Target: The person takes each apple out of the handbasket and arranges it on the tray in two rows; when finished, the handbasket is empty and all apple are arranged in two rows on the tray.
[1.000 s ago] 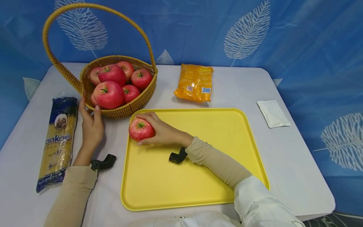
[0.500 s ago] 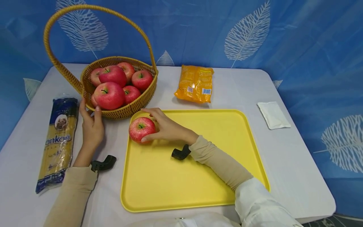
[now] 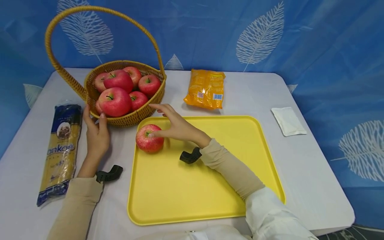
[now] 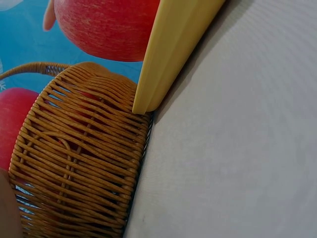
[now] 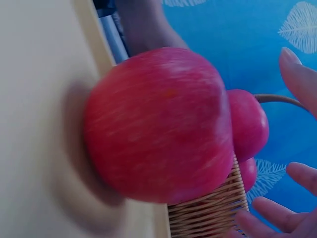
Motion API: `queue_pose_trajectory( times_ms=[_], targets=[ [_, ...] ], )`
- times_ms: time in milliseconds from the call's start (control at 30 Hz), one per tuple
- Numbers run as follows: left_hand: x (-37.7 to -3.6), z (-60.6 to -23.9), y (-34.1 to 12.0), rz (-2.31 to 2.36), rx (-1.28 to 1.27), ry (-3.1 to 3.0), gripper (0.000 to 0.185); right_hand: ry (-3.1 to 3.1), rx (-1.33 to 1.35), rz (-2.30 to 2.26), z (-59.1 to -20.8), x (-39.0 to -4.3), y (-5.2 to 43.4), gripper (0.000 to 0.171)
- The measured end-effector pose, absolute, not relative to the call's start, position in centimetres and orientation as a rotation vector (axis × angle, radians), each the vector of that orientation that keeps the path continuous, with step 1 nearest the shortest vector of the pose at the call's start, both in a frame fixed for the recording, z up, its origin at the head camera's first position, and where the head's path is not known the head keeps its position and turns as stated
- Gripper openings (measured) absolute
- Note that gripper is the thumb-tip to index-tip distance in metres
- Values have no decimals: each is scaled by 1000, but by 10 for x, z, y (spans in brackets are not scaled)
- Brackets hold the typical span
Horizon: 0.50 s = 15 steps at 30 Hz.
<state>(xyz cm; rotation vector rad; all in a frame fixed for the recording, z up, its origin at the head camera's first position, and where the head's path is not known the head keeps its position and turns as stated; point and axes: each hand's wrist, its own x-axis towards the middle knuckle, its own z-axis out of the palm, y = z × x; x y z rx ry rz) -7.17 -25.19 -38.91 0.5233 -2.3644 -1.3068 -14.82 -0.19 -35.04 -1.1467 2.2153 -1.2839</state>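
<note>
A red apple [image 3: 149, 142] sits in the far left corner of the yellow tray [image 3: 192, 210]. Just above and to its right hovers my right hand [image 3: 180, 128], fingers spread; the right wrist view shows its fingers clear of the apple [image 5: 158, 129]. In the head view its thumb overlaps the apple's top. My left hand [image 3: 97, 136] rests with extended fingers against the near left side of the wicker basket [image 3: 135, 118], its other fingertips partly hidden. Several red apples [image 3: 115, 102] are heaped in the basket, which has a tall arched handle [image 3: 99, 8].
A blue and yellow pasta packet [image 3: 61, 150] lies left of the left forearm. Behind the tray lies an orange packet [image 3: 205, 89], with a small white sachet [image 3: 288, 121] to the right. A blue leaf-patterned curtain [image 3: 204, 33] hangs behind the table.
My right hand has let go of the apple, spread its fingers and risen off it towards the basket. The apple stays on the tray. My left hand keeps its place at the basket.
</note>
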Motion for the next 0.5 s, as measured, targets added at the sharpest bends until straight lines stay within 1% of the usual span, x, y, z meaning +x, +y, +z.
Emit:
queue_pose_trajectory(
  times_ms=[200, 333, 500],
  targets=[
    [-71, -389, -253, -1302, 505, -2358, 58, 2215, -1204, -1348, -344, -154, -16, 80],
    [-72, -390, -253, -1309, 499, -2352, 58, 2192, -1133, -1367, -340, -160, -27, 81],
    [-72, -390, -253, -1312, 504, -2352, 58, 2211, -1105, -1374, -332, -165, -39, 81]
  ],
)
